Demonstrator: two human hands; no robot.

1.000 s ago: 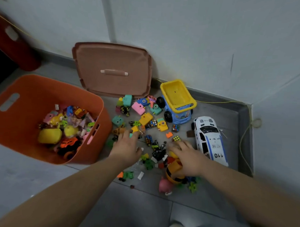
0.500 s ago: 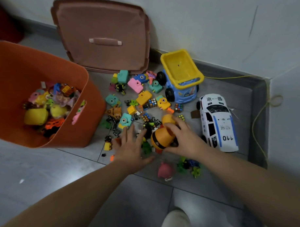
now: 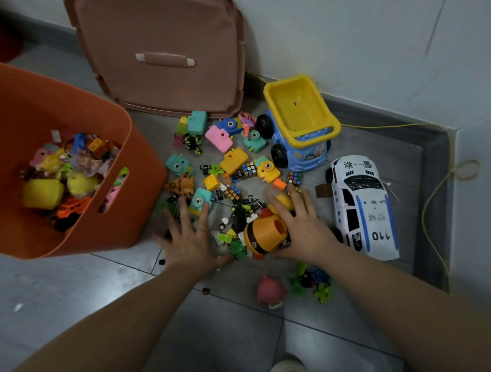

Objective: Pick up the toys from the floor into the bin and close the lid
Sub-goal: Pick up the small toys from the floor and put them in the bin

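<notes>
Landmark: orange bin [image 3: 145, 165], open, standing on the grey tiled floor [image 3: 68, 291], partly filled with small toys.

- Lid [image 3: 160, 43]: brown-pink, behind the bin, propped tilted against the white wall, handle facing out.
- Loose toys: scattered on the floor just right of the bin. Among them are toy cameras in teal [image 3: 177, 164], pink [image 3: 218, 138], blue [image 3: 229, 125] and yellow [image 3: 266, 168], small puzzle cubes [image 3: 249, 169], an orange toy plane [image 3: 183, 186], and green and black bits too small to tell apart.
- Dump truck [image 3: 299, 126]: blue body, yellow tipper, well right of the bin, near the wall.
- Police car [image 3: 360, 203]: white, marked 110, farthest from the bin, beside the truck.
- Pink round toy [image 3: 271, 291] and a green cluster [image 3: 313, 282]: on the floor, right of the bin and nearer the person than the pile.
- Left hand [image 3: 189, 236]: flat over the pile just right of the bin, fingers [image 3: 183, 211] spread apart, gripping nothing; fingertips near a teal camera [image 3: 200, 202].
- Right hand [image 3: 304, 229]: farther right of the bin, fingers wrapped on an orange mixer drum toy [image 3: 265, 236] that touches the pile.
</notes>
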